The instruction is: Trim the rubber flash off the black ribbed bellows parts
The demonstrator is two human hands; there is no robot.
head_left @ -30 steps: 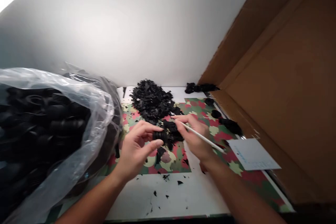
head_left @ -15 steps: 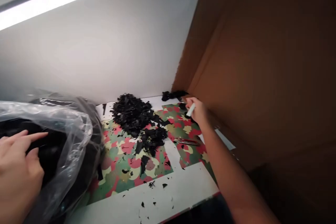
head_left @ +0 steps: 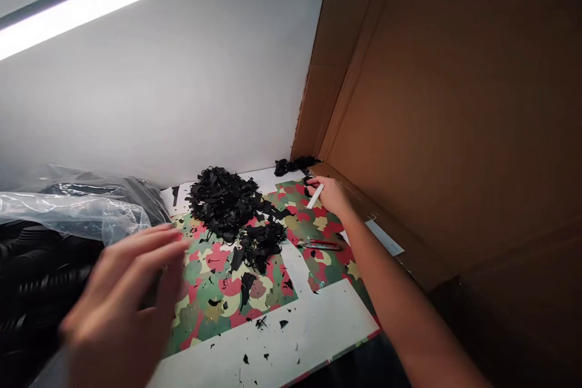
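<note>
My right hand reaches to the far right of the surface. Its fingers are closed on a slim white stick, which points down and toward me. Close to those fingertips is a small dark round piece, and I cannot tell whether they touch it. In the left foreground my left hand is blurred, with stretched fingers and nothing visible in them. It is in front of a clear plastic bag full of black ribbed parts. Red-handled snips lie below my right hand.
A pile of black scraps sits on the camouflage-patterned sheet, with loose bits scattered toward the front. More black pieces lie in the back corner. A tall cardboard panel stands on the right, and a white wall behind.
My left hand has come out from over the bag's mouth and moved right. The bag's near edge has dropped, showing more black parts. My right hand stays in the far right area, still holding the stick.
</note>
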